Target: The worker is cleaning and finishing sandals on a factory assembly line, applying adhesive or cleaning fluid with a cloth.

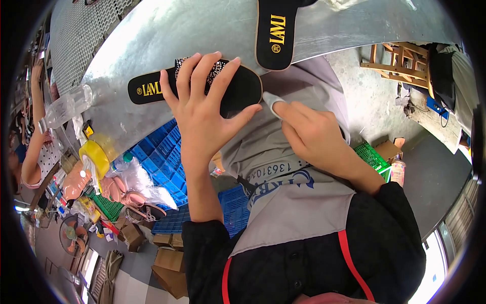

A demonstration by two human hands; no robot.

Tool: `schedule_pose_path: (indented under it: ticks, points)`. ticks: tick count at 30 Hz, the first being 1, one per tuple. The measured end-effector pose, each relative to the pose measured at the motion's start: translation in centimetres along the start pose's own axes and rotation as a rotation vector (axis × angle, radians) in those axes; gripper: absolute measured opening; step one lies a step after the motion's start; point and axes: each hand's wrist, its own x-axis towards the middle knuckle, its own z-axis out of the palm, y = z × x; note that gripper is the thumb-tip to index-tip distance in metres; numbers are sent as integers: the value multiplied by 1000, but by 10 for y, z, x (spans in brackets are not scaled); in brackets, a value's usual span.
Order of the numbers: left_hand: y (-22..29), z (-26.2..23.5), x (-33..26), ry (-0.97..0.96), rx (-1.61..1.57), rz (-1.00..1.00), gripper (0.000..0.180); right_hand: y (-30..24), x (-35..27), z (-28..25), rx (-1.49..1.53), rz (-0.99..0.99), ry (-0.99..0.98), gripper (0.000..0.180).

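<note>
On the metal table a black slide sandal (242,90) with a glittering stone-studded strap lies sideways, its toe pointing right. My left hand (200,99) grips it from above, fingers spread across the strap and thumb at the near edge of the toe. My right hand (311,126) is closed, with a small pale cloth (272,103) around the extended index finger. That cloth is at the rim of the toe; whether it touches cannot be made out. Another black sandal (275,43) lies beyond, its strap end cut off by the frame's top.
The metal table (124,45) curves across the far side. A clear plastic bottle (68,106) and a yellow tape roll (94,157) are at left. Blue crates (162,157) stand below the table edge. A wooden stool (400,66) is at right. Another person's arm (36,116) shows far left.
</note>
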Motion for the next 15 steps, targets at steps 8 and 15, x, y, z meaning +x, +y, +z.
schedule_pose_path:
  ticks: [8,15]
  points:
    - [2,2,-1,8,-5,-2,72,0,34,15,-152,-23,21,45]
    - [1,1,0,26,3,-9,69,0,38,14,-198,-3,-45,47]
